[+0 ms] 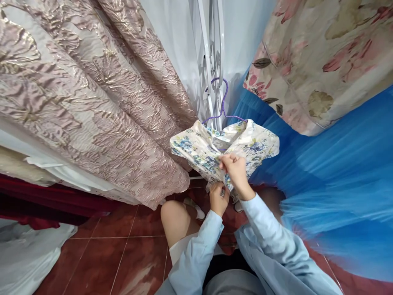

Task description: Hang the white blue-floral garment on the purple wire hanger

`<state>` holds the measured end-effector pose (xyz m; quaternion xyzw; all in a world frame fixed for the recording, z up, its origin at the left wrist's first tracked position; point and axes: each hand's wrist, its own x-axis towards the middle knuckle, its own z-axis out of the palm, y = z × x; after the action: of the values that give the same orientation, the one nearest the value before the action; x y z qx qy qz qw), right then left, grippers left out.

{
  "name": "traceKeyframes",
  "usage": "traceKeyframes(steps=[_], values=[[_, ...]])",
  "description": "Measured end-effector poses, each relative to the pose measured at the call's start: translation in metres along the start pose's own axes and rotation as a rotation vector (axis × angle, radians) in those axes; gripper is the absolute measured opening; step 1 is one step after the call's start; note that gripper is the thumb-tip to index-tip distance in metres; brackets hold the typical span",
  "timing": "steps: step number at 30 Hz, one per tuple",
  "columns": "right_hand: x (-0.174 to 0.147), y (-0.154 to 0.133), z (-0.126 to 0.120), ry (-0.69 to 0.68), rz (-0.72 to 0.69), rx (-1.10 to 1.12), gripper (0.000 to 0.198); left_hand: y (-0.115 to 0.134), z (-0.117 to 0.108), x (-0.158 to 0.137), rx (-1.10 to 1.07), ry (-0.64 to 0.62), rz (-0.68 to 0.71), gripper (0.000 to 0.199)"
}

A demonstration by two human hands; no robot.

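Note:
A short-sleeved white shirt with a blue and yellow floral print (196, 144) hangs in front of me on a purple hanger (223, 102). The hanger's hook is over a white metal rack (219, 53). My right hand (235, 168) pinches the shirt's front opening just below the collar. Lower down, my left hand (218, 198) is closed on the front edge of the same shirt. The shirt's lower part is mostly hidden behind my hands and forearms.
Pink and gold embossed fabric (101, 94) hangs on the left. On the right are a floral cloth (307, 73) and blue tulle (337, 176). Dark red fabric (52, 200) and white cloth (27, 254) lie at lower left, above red floor tiles (116, 254).

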<state>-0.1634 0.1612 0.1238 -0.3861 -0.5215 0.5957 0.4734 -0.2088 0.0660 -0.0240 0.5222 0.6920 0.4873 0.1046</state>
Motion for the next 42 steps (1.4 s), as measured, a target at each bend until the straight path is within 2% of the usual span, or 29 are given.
traceKeyframes(steps=[3,6,9,11,12,14,16,17,20,23,25,28,31,35,38,42], values=[[0.032,-0.044,0.016,0.0,-0.135,0.035,0.022,0.01,0.0,-0.002,0.013,-0.025,0.011,0.018],[0.051,-0.072,0.026,0.003,-0.229,0.036,0.017,0.014,0.003,-0.007,0.012,-0.033,0.004,0.02],[0.052,-0.077,0.027,-0.007,-0.246,0.036,0.014,0.012,0.004,-0.009,-0.053,-0.072,-0.026,0.02],[0.046,-0.072,0.021,-0.016,-0.228,0.056,0.012,0.012,-0.004,-0.002,-0.14,-0.106,-0.024,0.019],[0.042,-0.07,0.017,-0.023,-0.224,0.064,0.012,0.014,-0.012,0.005,-0.185,-0.09,-0.016,0.019],[0.034,-0.066,0.01,-0.042,-0.236,0.064,0.013,0.024,-0.032,0.028,-0.245,0.02,0.012,0.019],[0.028,-0.066,0.005,-0.062,-0.27,0.05,0.013,0.043,-0.058,0.062,-0.254,0.165,0.082,0.021],[0.026,-0.067,0.003,-0.067,-0.285,0.042,0.013,0.055,-0.072,0.081,-0.262,0.198,0.135,0.026],[0.022,-0.072,0.0,-0.075,-0.315,0.027,0.011,0.089,-0.103,0.138,-0.239,0.136,0.333,0.04],[0.022,-0.075,0.0,-0.078,-0.318,0.012,0.013,0.109,-0.117,0.176,-0.112,0.0,0.463,0.029],[0.025,-0.075,0.0,-0.077,-0.305,-0.002,0.014,0.113,-0.117,0.187,-0.053,-0.025,0.527,0.024],[0.033,-0.072,0.002,-0.08,-0.283,-0.026,0.018,0.118,-0.113,0.188,-0.063,0.055,0.562,0.025],[0.038,-0.052,0.006,-0.087,-0.267,-0.107,0.023,0.127,-0.112,0.186,-0.171,0.164,0.514,0.031],[0.023,0.01,0.001,0.0,-0.173,-0.321,0.023,0.127,-0.125,0.195,-0.322,0.35,0.399,0.039],[-0.002,0.066,-0.012,0.056,0.004,-0.5,0.024,0.102,-0.146,0.205,-0.386,0.493,0.345,0.043],[-0.025,0.112,-0.028,0.021,0.065,-0.481,0.024,0.055,-0.175,0.208,-0.384,0.62,0.266,0.046]])
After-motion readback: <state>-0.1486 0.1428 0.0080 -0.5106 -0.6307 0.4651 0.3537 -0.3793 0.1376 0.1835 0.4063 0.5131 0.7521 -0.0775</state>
